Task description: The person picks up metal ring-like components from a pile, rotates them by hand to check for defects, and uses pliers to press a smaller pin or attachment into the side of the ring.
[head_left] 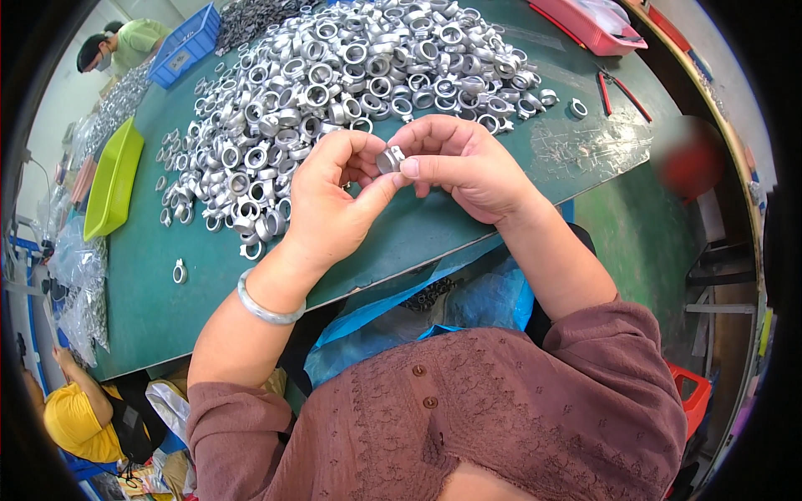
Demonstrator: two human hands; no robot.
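Between both hands, just over the near side of the pile, is a small silver metal ring clamp [389,159] with a lug on its rim. My left hand [334,196] pinches it from the left with thumb and fingers. From the right, my right hand [468,167] grips its lug side between thumb and forefinger. A large heap of similar silver ring clamps [334,75] spreads over the green table [359,267] beyond my hands. One loose clamp [180,271] lies at the left, and another [578,108] lies right of the heap.
A yellow-green tray [114,179] stands at the left edge, with a blue bin [185,43] farther back. Red-handled pliers [616,93] and a pink tray [595,25] lie at the right. A blue plastic bag [484,301] hangs below the table edge. Two people sit at the left.
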